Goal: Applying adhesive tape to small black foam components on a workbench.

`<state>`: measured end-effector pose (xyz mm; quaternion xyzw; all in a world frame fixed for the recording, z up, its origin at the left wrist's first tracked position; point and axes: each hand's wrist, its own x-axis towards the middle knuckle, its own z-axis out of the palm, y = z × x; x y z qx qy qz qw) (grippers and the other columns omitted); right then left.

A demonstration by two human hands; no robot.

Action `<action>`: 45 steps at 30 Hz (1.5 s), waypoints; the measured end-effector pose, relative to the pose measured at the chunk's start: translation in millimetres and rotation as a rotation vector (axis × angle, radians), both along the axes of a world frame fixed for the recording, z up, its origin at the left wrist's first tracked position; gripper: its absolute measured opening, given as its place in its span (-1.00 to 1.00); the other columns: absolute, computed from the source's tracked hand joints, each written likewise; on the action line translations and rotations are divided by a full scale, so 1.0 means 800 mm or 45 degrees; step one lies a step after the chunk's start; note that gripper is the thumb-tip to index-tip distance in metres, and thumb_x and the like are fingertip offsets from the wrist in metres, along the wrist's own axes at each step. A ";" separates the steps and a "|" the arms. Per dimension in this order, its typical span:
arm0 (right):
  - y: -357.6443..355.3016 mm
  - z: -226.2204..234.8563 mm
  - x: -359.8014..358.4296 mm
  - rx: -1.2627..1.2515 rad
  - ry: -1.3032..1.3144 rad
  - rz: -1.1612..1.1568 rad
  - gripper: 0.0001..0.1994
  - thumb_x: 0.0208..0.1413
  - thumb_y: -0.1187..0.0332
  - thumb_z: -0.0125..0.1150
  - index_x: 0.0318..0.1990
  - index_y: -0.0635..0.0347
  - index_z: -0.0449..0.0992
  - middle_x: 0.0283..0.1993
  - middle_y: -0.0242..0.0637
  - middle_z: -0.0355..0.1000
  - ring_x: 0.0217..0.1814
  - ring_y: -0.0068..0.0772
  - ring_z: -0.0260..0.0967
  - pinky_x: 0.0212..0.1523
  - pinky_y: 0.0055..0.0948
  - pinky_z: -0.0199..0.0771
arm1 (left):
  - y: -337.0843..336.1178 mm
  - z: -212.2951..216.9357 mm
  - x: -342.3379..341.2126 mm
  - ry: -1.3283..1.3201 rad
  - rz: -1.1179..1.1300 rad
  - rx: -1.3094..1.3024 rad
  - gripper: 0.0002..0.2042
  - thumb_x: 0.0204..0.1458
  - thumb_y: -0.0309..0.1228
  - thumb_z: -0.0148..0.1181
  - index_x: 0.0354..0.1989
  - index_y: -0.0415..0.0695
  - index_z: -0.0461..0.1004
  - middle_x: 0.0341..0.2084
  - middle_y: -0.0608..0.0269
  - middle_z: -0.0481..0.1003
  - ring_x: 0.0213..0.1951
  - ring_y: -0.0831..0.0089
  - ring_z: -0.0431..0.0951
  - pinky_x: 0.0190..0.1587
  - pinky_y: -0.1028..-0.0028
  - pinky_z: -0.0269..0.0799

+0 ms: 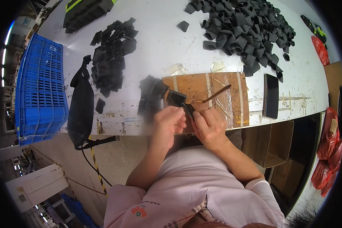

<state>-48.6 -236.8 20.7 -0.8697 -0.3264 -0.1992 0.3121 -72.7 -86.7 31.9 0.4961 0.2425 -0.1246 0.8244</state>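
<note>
My right hand (pixel 210 127) pinches a small black fabric piece (pixel 188 109) above the near edge of a brown cardboard sheet (pixel 235 98). Close beside it, my left hand (pixel 168 122) is slightly blurred, its fingers curled together at the piece's left edge; what they hold is hidden. Another flat black piece (pixel 175 98) lies just beyond the fingertips. A thin brown stick (pixel 217 93) slants over the cardboard near my right hand; whether the hand touches it I cannot tell. Left of the cardboard is a stack of black pieces (pixel 151 93).
Black folded pieces heap up (pixel 243 30) at the far right, and flat ones form a pile (pixel 109 60) at left. A phone (pixel 271 96) lies right of the cardboard. A black strapped pouch (pixel 81 108) and blue crate (pixel 41 89) stand left. Red bags (pixel 328 140) hang at right.
</note>
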 end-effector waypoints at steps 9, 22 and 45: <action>-0.009 -0.001 -0.013 -0.093 -0.087 0.091 -0.71 -0.39 0.50 0.20 -0.36 0.32 0.43 -0.47 -0.24 0.28 -0.56 -0.34 0.23 -0.62 -0.45 0.25 | 0.006 -0.015 -0.003 0.067 -0.063 -0.134 -0.90 -0.06 -0.41 0.08 -0.49 -0.17 0.40 -0.64 0.33 0.39 -0.61 0.61 0.35 -0.61 0.64 0.19; 0.002 0.012 -0.005 0.050 0.091 -0.057 -0.80 -0.24 0.53 0.19 -0.37 0.29 0.40 -0.50 -0.19 0.27 -0.53 -0.18 0.31 -0.59 -0.33 0.32 | -0.044 -0.012 -0.013 -0.695 0.092 1.287 -0.92 -0.16 -0.63 0.11 -0.44 -0.27 0.40 -0.64 0.17 0.45 -0.59 0.53 0.47 -0.50 0.55 0.37; -0.040 0.126 0.020 1.207 1.454 0.431 -0.80 0.12 0.30 0.00 -0.49 0.18 0.34 -0.54 -0.57 0.19 -0.50 -0.82 0.01 -0.52 -0.73 0.02 | -0.039 0.087 0.032 -0.488 -0.058 -0.839 -0.83 -0.10 -0.71 -0.10 -0.30 -0.32 0.30 -0.58 0.19 0.38 -0.83 0.71 0.16 -0.82 0.66 -0.02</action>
